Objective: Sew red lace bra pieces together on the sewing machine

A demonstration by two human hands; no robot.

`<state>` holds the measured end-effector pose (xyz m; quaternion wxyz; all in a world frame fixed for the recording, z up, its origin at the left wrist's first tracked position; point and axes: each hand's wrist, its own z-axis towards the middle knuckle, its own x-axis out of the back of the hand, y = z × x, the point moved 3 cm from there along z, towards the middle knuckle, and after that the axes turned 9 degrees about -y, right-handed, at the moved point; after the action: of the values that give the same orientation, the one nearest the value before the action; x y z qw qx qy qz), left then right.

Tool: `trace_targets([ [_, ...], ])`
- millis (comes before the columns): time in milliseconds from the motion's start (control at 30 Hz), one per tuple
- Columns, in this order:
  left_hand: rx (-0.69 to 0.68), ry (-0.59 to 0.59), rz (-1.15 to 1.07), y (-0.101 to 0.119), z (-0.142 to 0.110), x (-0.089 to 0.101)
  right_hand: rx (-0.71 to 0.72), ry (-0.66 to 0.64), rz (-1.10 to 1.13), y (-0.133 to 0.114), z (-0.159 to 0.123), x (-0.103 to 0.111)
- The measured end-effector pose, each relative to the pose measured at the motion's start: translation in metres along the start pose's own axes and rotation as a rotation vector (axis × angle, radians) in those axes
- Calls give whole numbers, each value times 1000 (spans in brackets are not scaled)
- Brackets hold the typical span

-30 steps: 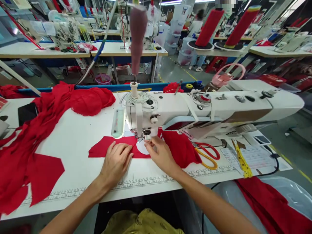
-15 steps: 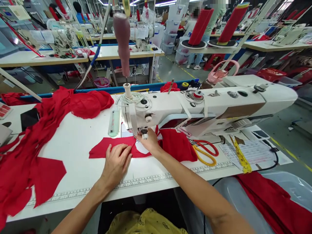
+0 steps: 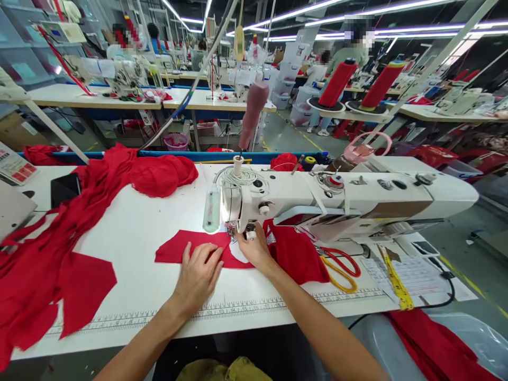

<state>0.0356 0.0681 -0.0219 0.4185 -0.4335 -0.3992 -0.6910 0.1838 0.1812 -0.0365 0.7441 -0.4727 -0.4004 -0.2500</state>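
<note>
we rest our left hand [image 3: 200,272] on red fabric [image 3: 174,247], fingers loosely spread, nothing gripped, right hand [image 3: 256,250] half-curled at its two o'clock, hold unclear, fabric at nine o'clock end of sewing machine [image 3: 357,185]

Sewing machine [image 3: 291,188] is partly hiding fingers of right hand [image 3: 257,253]; exact hold isn't showing. Left hand [image 3: 200,274] is covering part of flat red cloth [image 3: 172,248]. Left edge is cutting off red fabric heap [image 3: 43,254]; bottom and right edges are cropping plastic tub [image 3: 369,338]. Writing on paper sheet [image 3: 426,272] is coming out too small.
</note>
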Motion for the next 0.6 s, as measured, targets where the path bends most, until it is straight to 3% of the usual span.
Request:
trace_targets([
  [200, 13, 4, -28, 3, -6, -1, 11, 55, -66, 4, -1, -7],
  [333, 92, -33, -39, -8, 1, 14, 40, 139, -73, 9, -5, -15],
  [433, 248, -42, 25, -47, 30, 36, 60, 207, -57, 14, -5, -21],
  [600, 561, 0, 173, -138, 88, 65, 72, 294, -47, 16, -5, -25],
])
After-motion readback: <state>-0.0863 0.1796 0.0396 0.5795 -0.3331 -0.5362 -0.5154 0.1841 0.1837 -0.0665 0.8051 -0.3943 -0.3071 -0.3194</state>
